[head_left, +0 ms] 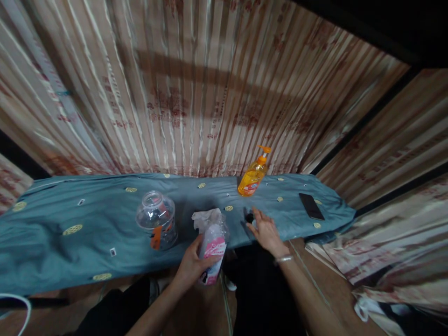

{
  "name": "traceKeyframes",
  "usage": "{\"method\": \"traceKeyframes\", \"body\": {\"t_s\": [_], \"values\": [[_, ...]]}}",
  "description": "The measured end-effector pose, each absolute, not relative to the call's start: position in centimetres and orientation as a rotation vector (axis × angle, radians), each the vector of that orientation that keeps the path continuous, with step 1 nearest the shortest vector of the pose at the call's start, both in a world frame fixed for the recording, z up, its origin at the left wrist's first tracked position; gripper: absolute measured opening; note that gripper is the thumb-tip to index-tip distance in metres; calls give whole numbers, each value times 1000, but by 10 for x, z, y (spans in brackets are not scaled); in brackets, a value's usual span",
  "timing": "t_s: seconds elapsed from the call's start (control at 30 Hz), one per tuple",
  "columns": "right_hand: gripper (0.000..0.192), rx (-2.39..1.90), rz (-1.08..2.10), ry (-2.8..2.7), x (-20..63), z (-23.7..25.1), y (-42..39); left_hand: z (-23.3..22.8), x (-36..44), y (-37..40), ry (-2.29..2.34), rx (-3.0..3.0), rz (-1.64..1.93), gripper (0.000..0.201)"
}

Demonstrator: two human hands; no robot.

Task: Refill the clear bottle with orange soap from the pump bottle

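Observation:
In the head view, my left hand is wrapped round a pale plastic bottle with a pink-and-white label, at the table's front edge. A crumpled white tissue sits against the bottle's upper end. To the right, my right hand is low over the cloth, thumb and fingers curled round a small pale piece that I cannot make out clearly. A small black round thing lies right beside those fingertips. Behind it stands an orange pump bottle of yellow-orange liquid.
A clear plastic jar with an orange label stands left of my left hand. On the right lies a dark phone. A blue-green patterned cloth covers the narrow table, and pleated curtains hang close behind it.

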State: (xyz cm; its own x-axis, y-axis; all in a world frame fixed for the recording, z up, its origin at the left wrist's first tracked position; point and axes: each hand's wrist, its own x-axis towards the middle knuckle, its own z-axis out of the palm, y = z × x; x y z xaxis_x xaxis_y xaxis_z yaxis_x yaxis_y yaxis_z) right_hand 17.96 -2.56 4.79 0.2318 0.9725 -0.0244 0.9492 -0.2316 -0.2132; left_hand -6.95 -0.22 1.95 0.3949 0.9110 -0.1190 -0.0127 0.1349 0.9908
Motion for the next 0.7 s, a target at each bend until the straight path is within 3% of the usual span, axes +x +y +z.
{"method": "traceKeyframes", "body": {"t_s": [0.3,0.57,0.7], "values": [[33,-2240,444,-2052,191,51,27,25,-85,3,1080,1436,737,58],[30,-1408,934,-1941,148,128,-5,27,-89,1,996,1529,703,50],[28,-1469,883,-2140,136,156,-11,23,-90,-2,956,1554,695,49]]}}
